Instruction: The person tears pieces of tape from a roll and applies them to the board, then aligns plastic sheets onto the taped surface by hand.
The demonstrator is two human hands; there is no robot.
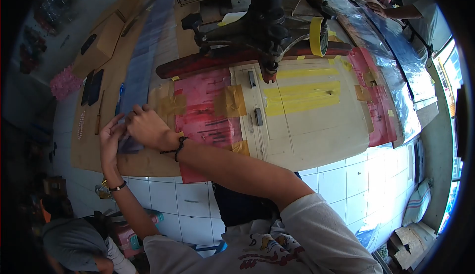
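Note:
Both hands meet at the left of the table, over the near part of a long strip of blue plastic film (148, 58). My left hand (111, 136) is closed at the film's left edge, its fingers bent toward the thumb. Across from it, my right hand (147, 127) is curled with its back up, fingers closed on the film. The exact grip of the fingertips is partly hidden. A blue pen (121, 92) lies just beyond the hands. To the right, a red plastic sheet (200, 125) is held with brown tape (230, 101) on a beige board (316, 130).
A machine head with a dark red bar (208, 62) and a roll of yellow tape (316, 36) overhangs the board. Left are a screwdriver (100, 110), phones (94, 87) and a cardboard box (106, 41). Another person's hands (376, 1) work at the top right.

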